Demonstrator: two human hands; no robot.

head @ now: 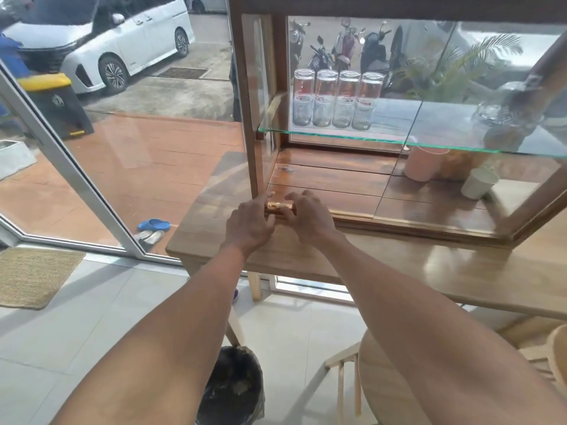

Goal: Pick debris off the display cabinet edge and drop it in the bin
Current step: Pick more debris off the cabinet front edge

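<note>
Both my hands are down at the front left corner of the display cabinet, on its bottom front edge where it sits on the wooden table. The debris is a pale, crumbly strip lying in the groove of that edge, its long axis running left to right along the rail. My left hand sits at the strip's left end, fingers curled down with the tips on or just beside it. My right hand is at the right end, fingers bent and spread over the rail. The strip lies directly between the two hands, about equally near to each. I cannot tell whether either hand has actually pinched any of it; both look half closed, touching the edge, neither clearly holding a piece.

The bin, lined with a black bag, stands on the floor below the table's near edge, beneath my left forearm, so I judge the left hand has the shorter way down to it once a piece is lifted. The crumbs look loose and may scatter
</note>
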